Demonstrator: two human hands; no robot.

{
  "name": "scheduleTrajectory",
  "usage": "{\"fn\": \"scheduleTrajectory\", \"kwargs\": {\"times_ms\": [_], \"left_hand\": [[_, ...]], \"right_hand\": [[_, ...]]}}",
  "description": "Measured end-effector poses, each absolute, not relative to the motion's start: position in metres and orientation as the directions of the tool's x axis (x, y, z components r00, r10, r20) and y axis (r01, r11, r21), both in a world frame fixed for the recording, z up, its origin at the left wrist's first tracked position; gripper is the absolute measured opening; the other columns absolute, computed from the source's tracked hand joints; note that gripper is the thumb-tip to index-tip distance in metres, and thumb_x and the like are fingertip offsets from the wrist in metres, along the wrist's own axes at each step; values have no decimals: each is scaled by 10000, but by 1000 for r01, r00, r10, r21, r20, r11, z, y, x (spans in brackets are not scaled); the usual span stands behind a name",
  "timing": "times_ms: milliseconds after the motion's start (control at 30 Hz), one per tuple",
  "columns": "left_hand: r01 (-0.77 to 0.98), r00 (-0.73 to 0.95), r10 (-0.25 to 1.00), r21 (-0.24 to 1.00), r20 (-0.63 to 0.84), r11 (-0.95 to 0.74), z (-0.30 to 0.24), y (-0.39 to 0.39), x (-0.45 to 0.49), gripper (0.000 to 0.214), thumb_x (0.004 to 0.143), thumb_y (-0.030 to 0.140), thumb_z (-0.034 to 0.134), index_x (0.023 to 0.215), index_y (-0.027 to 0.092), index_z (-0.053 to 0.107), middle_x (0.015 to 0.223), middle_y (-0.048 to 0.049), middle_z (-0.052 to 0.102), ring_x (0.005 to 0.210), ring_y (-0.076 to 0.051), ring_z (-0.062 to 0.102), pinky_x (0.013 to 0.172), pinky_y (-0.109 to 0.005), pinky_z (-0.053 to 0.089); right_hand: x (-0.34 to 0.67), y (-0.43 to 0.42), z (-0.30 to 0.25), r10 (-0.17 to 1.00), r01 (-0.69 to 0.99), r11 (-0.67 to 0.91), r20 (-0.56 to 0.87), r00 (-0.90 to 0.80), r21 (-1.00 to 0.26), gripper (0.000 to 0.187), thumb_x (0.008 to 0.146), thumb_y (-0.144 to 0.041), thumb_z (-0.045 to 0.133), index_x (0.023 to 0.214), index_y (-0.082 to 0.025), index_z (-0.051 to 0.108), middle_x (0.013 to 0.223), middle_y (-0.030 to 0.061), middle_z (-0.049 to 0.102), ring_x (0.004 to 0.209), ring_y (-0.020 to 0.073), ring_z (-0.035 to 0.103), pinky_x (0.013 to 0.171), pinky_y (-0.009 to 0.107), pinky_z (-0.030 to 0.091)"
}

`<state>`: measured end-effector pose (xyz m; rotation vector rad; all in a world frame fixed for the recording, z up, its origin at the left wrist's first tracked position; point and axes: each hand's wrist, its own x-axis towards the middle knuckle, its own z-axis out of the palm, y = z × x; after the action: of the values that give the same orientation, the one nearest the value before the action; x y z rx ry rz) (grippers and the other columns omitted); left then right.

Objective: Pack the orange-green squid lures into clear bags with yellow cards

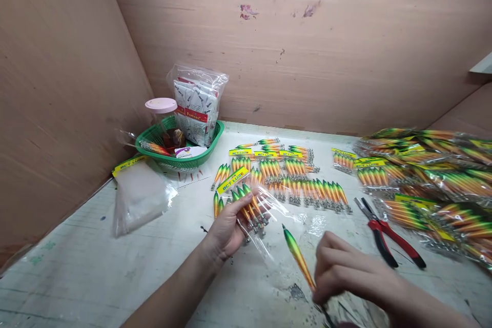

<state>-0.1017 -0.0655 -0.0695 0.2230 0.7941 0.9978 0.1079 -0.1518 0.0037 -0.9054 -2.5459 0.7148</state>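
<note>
The left hand point(226, 228) grips a clear plastic packet with a yellow header card point(246, 205), partly filled, just above the white bench point(96, 277). The right hand point(346, 271) pinches a single green-and-orange lure point(298, 259) beside it. A heap of filled packets point(430, 179) lies to the right and rows of loose lures point(307, 189) remain, so the work seems about midway.

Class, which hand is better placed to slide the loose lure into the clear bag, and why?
Right, probably: the right hand pinches the loose lure, its green tip pointing toward the clear bag that the left hand holds.
</note>
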Motion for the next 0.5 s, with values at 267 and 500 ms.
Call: {"fn": "scheduleTrajectory", "kwargs": {"times_ms": [267,500], "left_hand": [[-608,366,819,554,-441,570,-67,-72,-99,153,798,168,596,900,94,682,983,-143,709,861,-273,686,762,-401,562],[-604,359,827,567,-432,559,-71,-72,-99,173,778,170,628,918,79,673,965,-156,713,875,-261,685,800,-384,553]], "right_hand": [[86,-130,-37,694,710,687,432,-577,-156,283,787,-88,525,1028,-228,574,909,69,587,820,206,522,725,372,440],[77,-131,-47,709,786,586,595,-379,-198,126,836,-150,547,952,-195,566,839,49,565,776,179,527,705,335,385]]}}
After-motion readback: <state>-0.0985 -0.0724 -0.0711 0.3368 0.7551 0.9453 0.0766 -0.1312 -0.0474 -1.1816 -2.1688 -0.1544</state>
